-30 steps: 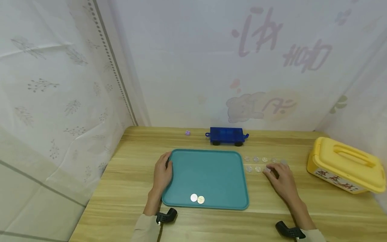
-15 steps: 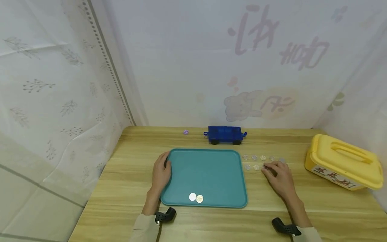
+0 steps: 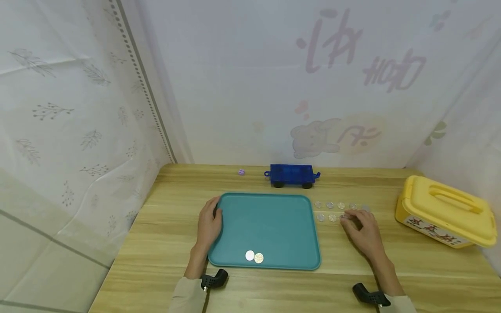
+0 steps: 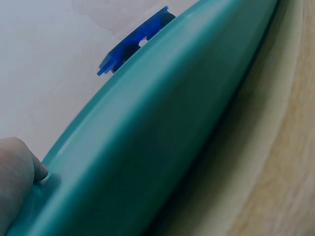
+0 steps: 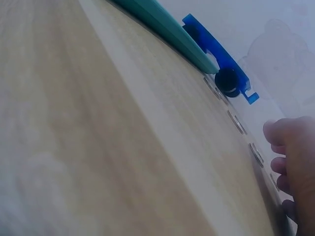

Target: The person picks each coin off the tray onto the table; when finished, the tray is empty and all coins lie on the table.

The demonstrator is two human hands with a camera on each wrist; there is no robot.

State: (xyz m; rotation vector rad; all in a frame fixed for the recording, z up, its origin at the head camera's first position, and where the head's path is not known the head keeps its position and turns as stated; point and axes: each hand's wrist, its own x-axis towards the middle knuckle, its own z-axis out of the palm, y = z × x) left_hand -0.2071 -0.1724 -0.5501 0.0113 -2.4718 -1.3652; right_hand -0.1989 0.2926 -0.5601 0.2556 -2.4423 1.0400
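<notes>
My left hand [image 3: 209, 224] holds the left edge of a teal tray [image 3: 270, 230], thumb over the rim and fingers along the outside. In the left wrist view, a digit [image 4: 42, 172] presses on the tray's edge. Two coins, one silver [image 3: 249, 255] and one golden [image 3: 258, 258], lie in the tray near its front rim. To the right of the tray, my right hand [image 3: 365, 232] has thumb and forefinger at a coin [image 3: 343, 216], low over the table. That coin ends a front row with two others [image 3: 332, 218]; a back row of several coins [image 3: 330, 204] lies behind, partly hidden by the hand.
A blue toy wagon [image 3: 292, 174] stands behind the tray, with a small purple piece [image 3: 241, 172] to its left. At the right is a yellow lidded box [image 3: 446, 211] with a handle. A printed white curtain [image 3: 242, 87] hangs along the table's back edge.
The view shifts slightly. My right thumb and forefinger stay at the same coin with only small movement; the left hand keeps its place on the tray.
</notes>
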